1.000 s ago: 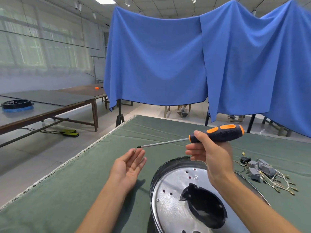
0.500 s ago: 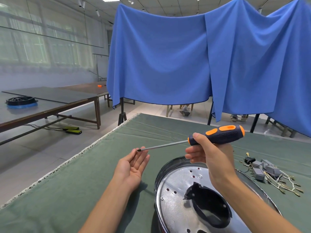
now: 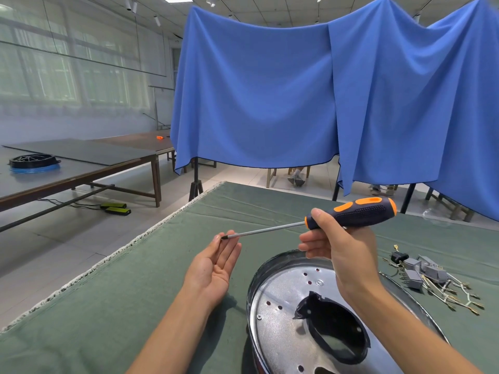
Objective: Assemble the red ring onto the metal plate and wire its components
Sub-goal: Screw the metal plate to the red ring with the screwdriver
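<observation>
Right hand (image 3: pixel 341 255) raised, fingers curled round the orange-and-black handle of a screwdriver (image 3: pixel 351 213), shaft level, tip touching the fingertips (image 3: pixel 220 238) of the left hand (image 3: pixel 213 268), palm up, fingers relaxed and straight; metal plate (image 3: pixel 280 327) on the green-covered desk (image 3: pixel 108 306), below the right forearm, grey components (image 3: pixel 424 271) with wires beside it.

The screwdriver (image 3: pixel 351 213) has a black handle with orange patches and a silver shaft. The bench (image 3: pixel 113 306) wears dull green cloth with a whitish fringe, under a shiny silver metal plate (image 3: pixel 280 300) with a black centre. Small grey blocks (image 3: pixel 424 271) lie near its right edge, and bright blue drapes (image 3: pixel 270 90) hang beyond.
</observation>
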